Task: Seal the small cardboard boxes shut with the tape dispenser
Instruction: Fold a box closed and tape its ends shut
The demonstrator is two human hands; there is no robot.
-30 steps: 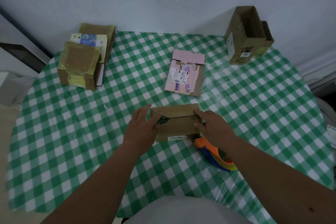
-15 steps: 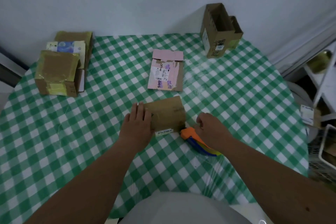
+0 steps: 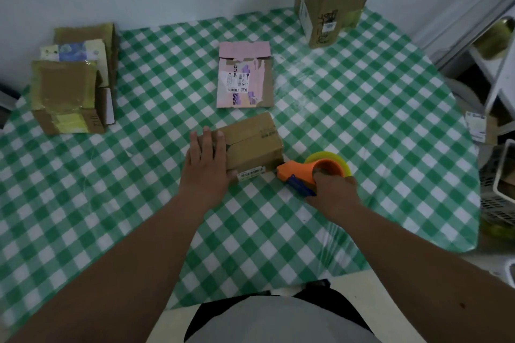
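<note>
Right hand [image 3: 333, 189] clenched round the handle of the tape dispenser [image 3: 312, 172], just right of the small brown box [image 3: 252, 145]; half a second ago resting on the dispenser where it lay, a second ago pressing the box's right end. Dispenser now tipped up, orange nose pointing at the box's near right corner, yellow-green tape roll [image 3: 334, 159] standing behind it. Nose close to the cardboard, perhaps touching; hard to tell in this dim view.

Left hand [image 3: 207, 159] flat on the box's left end, fingers straight, pressing down without gripping. Box turned slightly since a second ago, flaps closed, dark seam visible along the top, no new tape seen on it.

Means, most likely: flaps closed and held, tool taken up, taping about to begin. Next move probably calls for setting the tape end on the right face and drawing it along the seam toward the left hand, which will need to shift clear.

Farther out on the green checked desk [image 3: 362, 120]: a flat pink box [image 3: 245, 75] just beyond the brown one, top flap open, not yet sealed. At far left, a stack of boxes [image 3: 72, 86], some shiny with tape. At far right, a tall open carton [image 3: 326, 0] standing upright against the wall.
</note>
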